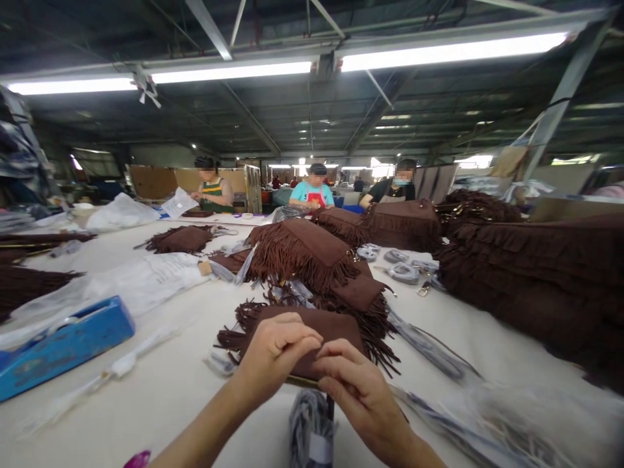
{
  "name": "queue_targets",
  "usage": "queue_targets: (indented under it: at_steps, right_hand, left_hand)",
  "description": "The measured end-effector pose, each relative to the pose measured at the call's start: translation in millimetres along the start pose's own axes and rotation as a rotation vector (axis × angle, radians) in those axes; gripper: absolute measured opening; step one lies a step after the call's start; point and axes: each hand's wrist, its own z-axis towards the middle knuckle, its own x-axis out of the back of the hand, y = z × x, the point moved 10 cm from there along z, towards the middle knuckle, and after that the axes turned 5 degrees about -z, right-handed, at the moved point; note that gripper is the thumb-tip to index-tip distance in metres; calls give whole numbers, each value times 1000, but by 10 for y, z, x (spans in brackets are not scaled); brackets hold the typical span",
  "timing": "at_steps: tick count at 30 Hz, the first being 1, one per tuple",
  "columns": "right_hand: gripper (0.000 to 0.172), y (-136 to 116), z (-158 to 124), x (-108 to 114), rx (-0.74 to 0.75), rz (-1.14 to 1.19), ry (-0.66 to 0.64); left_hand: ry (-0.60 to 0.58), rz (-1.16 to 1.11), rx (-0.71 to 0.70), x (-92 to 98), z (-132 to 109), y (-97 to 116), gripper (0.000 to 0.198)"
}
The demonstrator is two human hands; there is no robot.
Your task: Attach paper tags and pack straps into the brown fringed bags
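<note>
My left hand (275,354) is over a brown fringed bag (341,323), thumb and fingers pressed together. Facing it, my right hand (358,387) has its fingers curled towards the thumb at the bag's near edge. Whatever is between the fingertips of either hand is too small or hidden to make out. The bag lies flat, its fringe spread to both sides and a gold-coloured strip along the near edge. Just below, a grey plastic-wrapped bundle (306,422) with a white label lies on the pale table (175,390).
More fringed brown bags (305,250) are heaped beyond, with a large brown stack (531,279) at right. A blue tape dispenser (73,344) stands at left near white plastic bags (146,279). Wrapped straps (426,341) lie at right. Several people are across the table.
</note>
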Motion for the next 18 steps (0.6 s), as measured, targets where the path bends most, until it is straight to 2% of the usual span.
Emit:
queue_targets:
  at_steps: [4,5,7,9,10,12,13,14,15,18]
  right_hand:
    - [12,173,6,-30,-99,99,53]
    - [11,246,-7,-30,-151,134,66]
    - [10,408,-52,-60,-271,221,42]
    - [9,523,-101,-94,-348,253,-29]
    - [9,558,-119,-95,-363,236,-65]
    - [10,606,-138,-65,-363,169,-113]
    - [12,622,-144,-50,-357,143,-131]
    - [13,635,-148,-38,-351,127,-141]
    - [13,642,-152,-26,-342,115,-145]
    - [14,596,-160,-25,-269,43,-153]
  left_hand:
    - [-77,-33,-88,-232,91,223,36]
    - [-80,-50,-84,-243,120,236,36]
    - [-95,-92,-17,-223,135,129,33]
    - [-167,-102,87,-200,36,-125,25]
    - [-223,-68,142,-190,-65,-294,31]
    - [-357,102,239,-163,-342,-680,66]
    - [-409,228,278,-128,-490,-879,74]
    - [-453,346,310,-94,-628,-1063,72]
    - [-467,435,326,-55,-734,-1206,60]
    - [-422,542,357,7,-867,-1449,26]
